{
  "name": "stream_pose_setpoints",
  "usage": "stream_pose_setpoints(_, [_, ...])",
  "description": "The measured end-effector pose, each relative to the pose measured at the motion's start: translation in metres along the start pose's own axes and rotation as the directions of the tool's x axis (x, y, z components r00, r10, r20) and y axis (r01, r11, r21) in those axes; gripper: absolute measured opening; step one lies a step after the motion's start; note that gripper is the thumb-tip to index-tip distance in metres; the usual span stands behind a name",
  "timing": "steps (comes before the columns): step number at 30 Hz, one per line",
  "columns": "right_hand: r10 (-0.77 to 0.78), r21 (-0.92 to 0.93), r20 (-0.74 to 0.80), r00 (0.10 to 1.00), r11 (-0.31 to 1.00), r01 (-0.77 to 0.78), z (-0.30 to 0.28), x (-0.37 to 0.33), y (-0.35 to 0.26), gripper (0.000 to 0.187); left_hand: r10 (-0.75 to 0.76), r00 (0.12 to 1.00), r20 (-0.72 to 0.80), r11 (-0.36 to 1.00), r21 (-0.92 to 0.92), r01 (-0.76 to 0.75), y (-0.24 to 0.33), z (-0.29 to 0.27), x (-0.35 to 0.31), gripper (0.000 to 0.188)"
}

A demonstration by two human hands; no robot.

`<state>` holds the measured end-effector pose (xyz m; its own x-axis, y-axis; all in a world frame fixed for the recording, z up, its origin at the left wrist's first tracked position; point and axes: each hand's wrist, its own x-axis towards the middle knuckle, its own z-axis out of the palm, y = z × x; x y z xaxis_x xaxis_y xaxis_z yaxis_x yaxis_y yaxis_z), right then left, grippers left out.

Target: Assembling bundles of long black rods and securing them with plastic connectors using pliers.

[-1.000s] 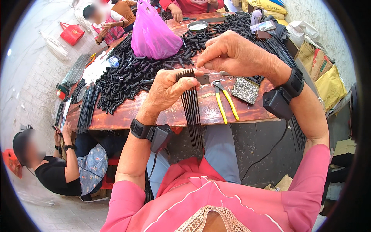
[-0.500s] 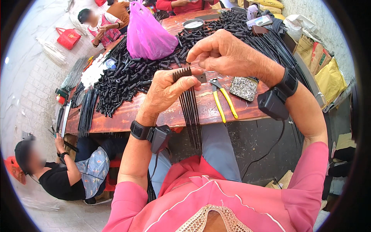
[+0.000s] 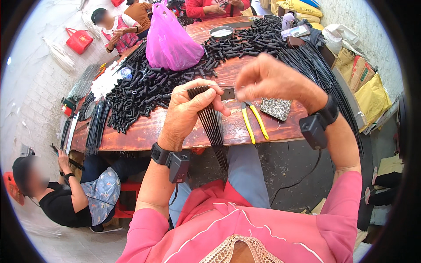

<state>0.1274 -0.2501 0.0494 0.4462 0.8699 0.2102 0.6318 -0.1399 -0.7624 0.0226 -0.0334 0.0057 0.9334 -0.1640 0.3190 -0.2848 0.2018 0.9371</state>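
Note:
Fingers wrapped, my left hand point(image 3: 182, 111) grips a flat row of thin black rods point(image 3: 213, 133). The rods hang down past the table edge toward my lap. A thin, pale wire-like strand point(image 3: 220, 83) sticks out to the right from the top of the row. My right hand point(image 3: 274, 81) is apart from the rods, bent at the fingers and blurred by motion; whether it holds anything is unclear. Below it lie yellow-handled pliers point(image 3: 258, 121) and a tin of small metal bits point(image 3: 275, 108). A small dark metal block point(image 3: 228, 94) sits just beyond my left fingertips.
The reddish wooden table point(image 3: 280, 131) bears a heap of short black tubes point(image 3: 136, 98), a pink plastic bag point(image 3: 171, 48), a round tin point(image 3: 221, 31) and long black rods point(image 3: 313, 72). A person point(image 3: 72, 190) sits at the left; others work at the far side.
My right hand has moved away from the top of the rods, to the right and nearer. The left hand has shifted slightly left and nearer, still gripping the rods.

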Motion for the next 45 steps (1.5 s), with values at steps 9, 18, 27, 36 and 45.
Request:
stream_pose_setpoints(9, [0.102, -0.14, 0.307, 0.946, 0.988, -0.061, 0.121, 0.02, 0.046, 0.044, 0.03, 0.994, 0.108, 0.996, -0.088, -0.02, -0.004, 0.006, 0.008, 0.012])
stream_pose_setpoints(18, [-0.271, 0.067, 0.166, 0.948, 0.962, 0.263, 0.129, 0.028, 0.054, 0.026, 0.007, 0.974, -0.228, 0.987, 0.155, 0.03, -0.09, -0.069, -0.006, 0.081])
stream_pose_setpoints(27, [-0.633, -0.477, 0.219, 0.742, 0.594, 0.648, 0.177, -0.006, 0.044, 0.012, 0.056, 0.998, 0.042, 0.119, 0.992, -0.048, -0.136, -0.044, -0.008, 0.066])
stream_pose_setpoints(36, [-0.342, -0.423, 0.281, 0.897, 0.795, 0.436, 0.136, -0.018, 0.04, 0.029, 0.024, 0.997, 0.073, 0.024, 0.997, -0.073, -0.143, -0.046, -0.007, 0.064])
stream_pose_setpoints(45, [0.169, -0.727, -0.249, 0.954, 0.618, -0.299, -0.046, 0.02, 0.18, 0.007, -0.041, 0.997, 0.065, 0.001, 0.998, -0.065, -0.13, -0.036, -0.007, 0.065])
